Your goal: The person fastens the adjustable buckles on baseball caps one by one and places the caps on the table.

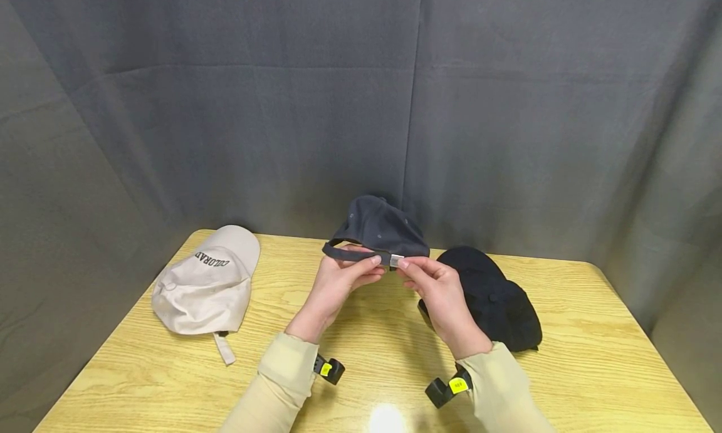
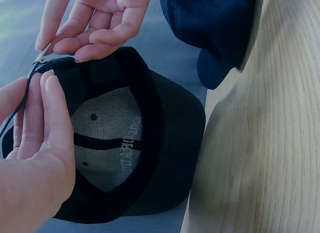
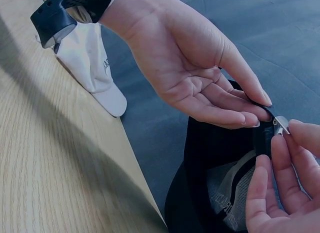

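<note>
Sleeves (image 1: 276,383): pale yellow, coming in from the bottom edge of the head view, one left and one right of centre.
Wrist devices (image 1: 335,371): black with yellow labels, one beside each cuff.
Dark grey cap (image 1: 383,223): held in the middle of the head view, its back opening toward the viewer, overlapping the far edge of the wooden worktop (image 1: 169,389); whether it touches the wood cannot be told.
Cap's inside: pale lining (image 2: 112,110) with a dark seam and lettering (image 2: 126,155), at the centre of the left wrist view; the bill (image 2: 185,123) extends to the right there.
Strap (image 1: 341,252): dark, running from the cap's left side across the front of the opening to a silver clasp (image 1: 397,261).
Left hand (image 1: 338,281): pinches the strap between thumb and fingers, just left of the clasp.
Right hand (image 1: 442,292): pinches the clasp between thumb and forefinger, the other fingers loosely bent beneath.
Black cap (image 1: 496,304): lies on the worktop right of centre, partly hidden behind the right hand.
Beige cap (image 1: 203,289): lies at the left of the worktop, bill toward the top of the frame, dark letters on its front, its loose strap end pointing toward the bottom.
Worktop: light, grained wood, with a bright glare at the bottom centre.
Curtain (image 1: 271,132): grey cloth, filling the upper part of the frame and both sides.
</note>
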Demonstrator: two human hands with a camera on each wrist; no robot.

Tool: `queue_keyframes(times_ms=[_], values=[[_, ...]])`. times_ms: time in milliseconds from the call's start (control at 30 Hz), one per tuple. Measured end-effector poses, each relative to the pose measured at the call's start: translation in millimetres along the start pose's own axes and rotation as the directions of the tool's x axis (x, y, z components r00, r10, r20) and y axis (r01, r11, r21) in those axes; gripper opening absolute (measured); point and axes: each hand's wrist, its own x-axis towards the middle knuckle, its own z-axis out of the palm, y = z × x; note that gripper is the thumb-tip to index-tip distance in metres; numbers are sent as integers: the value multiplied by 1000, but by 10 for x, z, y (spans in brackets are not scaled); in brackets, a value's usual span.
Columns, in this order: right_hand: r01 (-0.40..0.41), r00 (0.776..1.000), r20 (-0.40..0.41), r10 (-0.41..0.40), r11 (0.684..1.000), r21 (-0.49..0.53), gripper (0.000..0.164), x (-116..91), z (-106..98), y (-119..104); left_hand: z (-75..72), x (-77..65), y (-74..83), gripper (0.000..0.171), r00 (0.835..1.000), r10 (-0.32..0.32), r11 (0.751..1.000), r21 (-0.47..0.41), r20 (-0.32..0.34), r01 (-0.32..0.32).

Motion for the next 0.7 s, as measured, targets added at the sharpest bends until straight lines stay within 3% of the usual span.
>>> queue_keyframes(times_ms=[700], values=[[3,1000,24,-1,998,-56,19,-7,-21,-7,-16,8,-19,19,999,-24,977,210,30,17]])
